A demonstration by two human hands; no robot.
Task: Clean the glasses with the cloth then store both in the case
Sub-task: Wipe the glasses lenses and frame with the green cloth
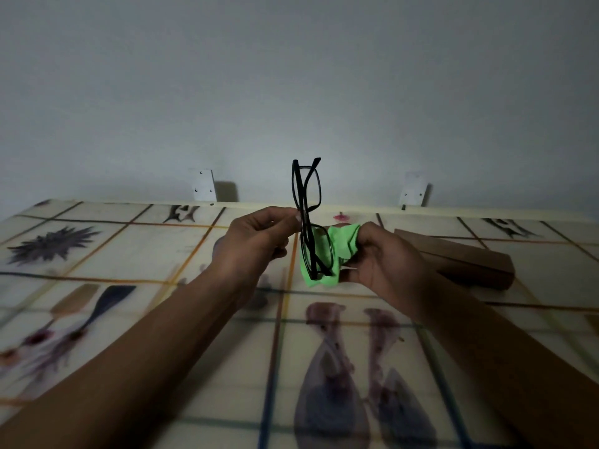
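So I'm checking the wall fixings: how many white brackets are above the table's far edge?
2: one bracket left of the glasses, one bracket right; none seems hidden.

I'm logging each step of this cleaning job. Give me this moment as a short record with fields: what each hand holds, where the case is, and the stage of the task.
left hand: pinches the glasses, folded, held on end
right hand: holds the green cloth against the lower lens
case: brown, shut, lying on the table to the right of the hands
stage: wiping; nothing stored yet
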